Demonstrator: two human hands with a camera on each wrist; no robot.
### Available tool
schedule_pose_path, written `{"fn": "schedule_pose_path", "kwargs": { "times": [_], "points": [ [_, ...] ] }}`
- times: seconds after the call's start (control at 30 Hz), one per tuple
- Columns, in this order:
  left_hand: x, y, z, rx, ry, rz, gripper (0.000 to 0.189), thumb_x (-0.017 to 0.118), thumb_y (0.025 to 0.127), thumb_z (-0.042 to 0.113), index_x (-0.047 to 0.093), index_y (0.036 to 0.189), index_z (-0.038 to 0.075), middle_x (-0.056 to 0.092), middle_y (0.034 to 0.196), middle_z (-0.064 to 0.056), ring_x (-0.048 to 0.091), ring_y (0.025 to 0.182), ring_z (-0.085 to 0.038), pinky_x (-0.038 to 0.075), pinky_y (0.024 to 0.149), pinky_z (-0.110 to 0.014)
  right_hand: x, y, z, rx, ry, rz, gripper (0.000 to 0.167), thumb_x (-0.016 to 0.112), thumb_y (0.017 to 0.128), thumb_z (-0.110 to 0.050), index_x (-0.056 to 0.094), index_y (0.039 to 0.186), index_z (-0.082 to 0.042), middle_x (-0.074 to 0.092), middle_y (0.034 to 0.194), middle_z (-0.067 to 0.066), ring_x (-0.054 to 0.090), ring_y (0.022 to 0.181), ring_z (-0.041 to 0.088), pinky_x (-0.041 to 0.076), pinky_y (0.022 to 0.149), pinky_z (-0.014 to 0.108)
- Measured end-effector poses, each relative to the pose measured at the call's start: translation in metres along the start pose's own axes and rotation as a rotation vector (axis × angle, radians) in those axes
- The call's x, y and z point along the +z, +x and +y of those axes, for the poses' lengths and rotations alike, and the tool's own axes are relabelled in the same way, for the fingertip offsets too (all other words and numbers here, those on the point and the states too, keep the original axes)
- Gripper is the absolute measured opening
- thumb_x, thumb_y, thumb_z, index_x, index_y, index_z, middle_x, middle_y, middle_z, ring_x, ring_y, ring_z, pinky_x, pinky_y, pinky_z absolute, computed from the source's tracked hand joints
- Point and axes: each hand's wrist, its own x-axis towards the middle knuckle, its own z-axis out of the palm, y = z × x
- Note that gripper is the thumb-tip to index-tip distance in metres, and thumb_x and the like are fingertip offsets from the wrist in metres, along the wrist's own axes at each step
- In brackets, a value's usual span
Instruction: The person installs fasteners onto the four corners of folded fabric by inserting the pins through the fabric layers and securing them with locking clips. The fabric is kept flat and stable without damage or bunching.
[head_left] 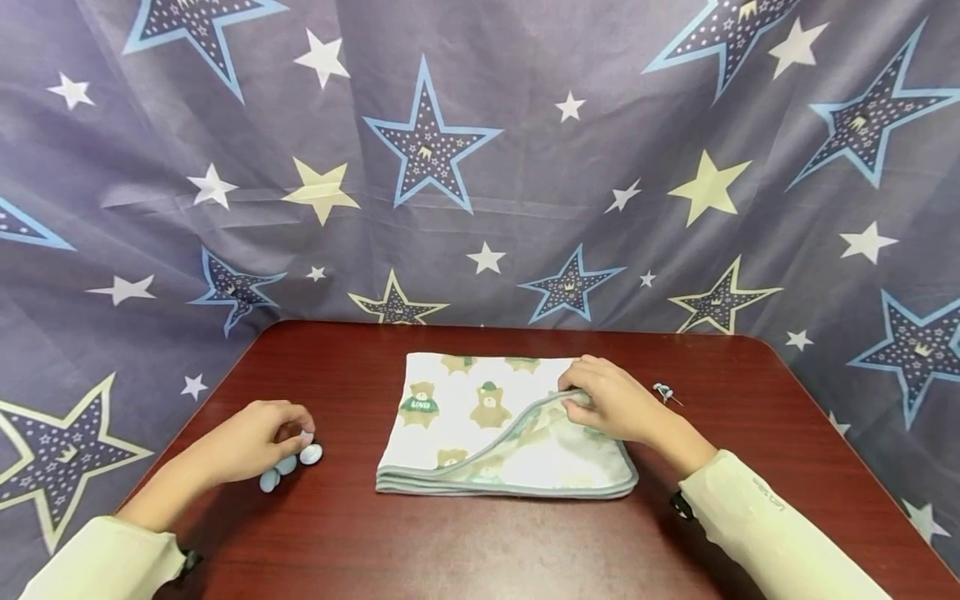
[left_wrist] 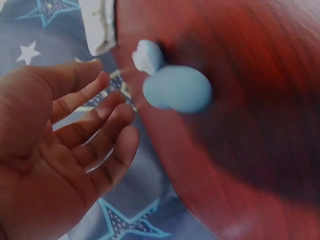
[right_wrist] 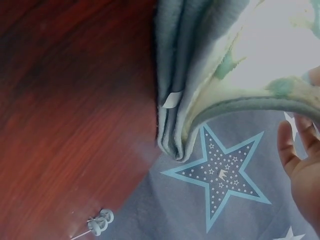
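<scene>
Nearest, at the lower left and lower right of the head view, two pale sleeves (head_left: 780, 533) reach in over the dark red table (head_left: 480, 550). Left of the middle, the left hand (head_left: 251, 437) is over a small group of blue rounded pieces (head_left: 287, 464), one paler than the rest; in the left wrist view its fingers are loosely bent and spread, with a gap to these pieces, so it appears to grip nothing. At the centre lies the folded blanket (head_left: 453, 429) with a bear print and grey-blue trim. Just right of centre, the right hand (head_left: 618, 404) pinches its upper layer at the trimmed edge, thumb and fingers closed on the cloth, raising that layer off the folds beneath. The step in hand looks like lifting this layer; the next move seems to call for a steady pinch there. Farther right lie small pale pins (head_left: 663, 391); behind everything hangs a starry curtain (head_left: 457, 33).
</scene>
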Motion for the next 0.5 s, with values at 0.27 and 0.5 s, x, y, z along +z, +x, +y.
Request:
{"fn": "schedule_pose_path", "kwargs": {
  "times": [0.27,0.5],
  "points": [
    [0.007,-0.016,-0.013,0.023,0.002,-0.021,0.025,0.086,0.082,0.021,0.064,0.094,0.018,0.055,0.081,0.012,0.049,0.070,-0.002,0.042,0.062,-0.024,0.001,-0.001,0.002,-0.022,-0.004,0.028,0.015,0.075,0.082,-0.010,0.067,0.094,-0.011,0.066,0.092,-0.004,0.059,0.088,0.015,0.048,0.080,0.036],
    [0.021,-0.017,-0.013,-0.040,0.042,0.027,0.033,0.090,0.078,0.030,0.065,0.098,0.020,0.059,0.088,0.012,0.056,0.080,-0.003,0.049,0.069,-0.028,0.004,-0.003,0.003,-0.017,-0.002,0.016,0.013,0.073,0.084,-0.011,0.066,0.095,-0.011,0.066,0.092,-0.003,0.058,0.088,0.015,0.048,0.082,0.036]
  ]
}}
